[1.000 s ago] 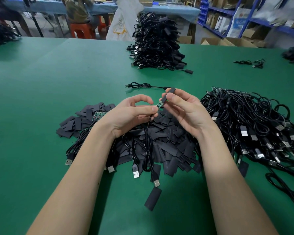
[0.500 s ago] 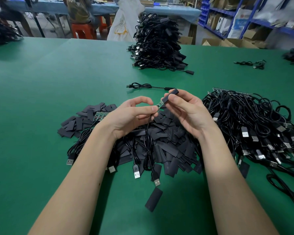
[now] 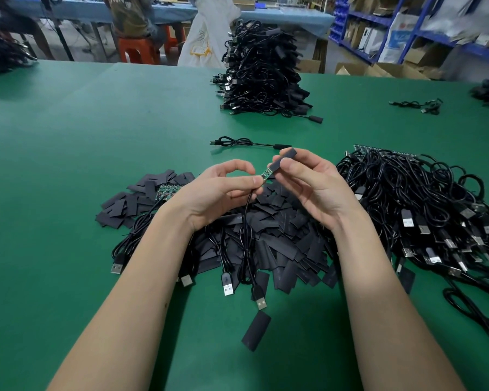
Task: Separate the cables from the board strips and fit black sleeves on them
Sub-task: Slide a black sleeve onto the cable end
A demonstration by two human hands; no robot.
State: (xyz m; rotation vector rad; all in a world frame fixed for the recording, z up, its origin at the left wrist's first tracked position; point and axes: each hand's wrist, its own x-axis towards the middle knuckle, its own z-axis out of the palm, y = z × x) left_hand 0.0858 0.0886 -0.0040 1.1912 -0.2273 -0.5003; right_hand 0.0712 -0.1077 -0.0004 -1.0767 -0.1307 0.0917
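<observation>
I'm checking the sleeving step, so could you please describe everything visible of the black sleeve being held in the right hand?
The black sleeve is a short, flat, matt tube, like soft plastic. It is tilted, its far end raised and free, above the pile of sleeves. The right hand pinches it between thumb and fingers. Its lower end meets the small green board at the cable tip, which the left hand pinches. Part of the board shows uncovered.

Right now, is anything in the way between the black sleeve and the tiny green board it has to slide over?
Nothing visible. The right hand holds the black sleeve with its open end right at the small green board, which the left hand pinches at the cable end.
</observation>
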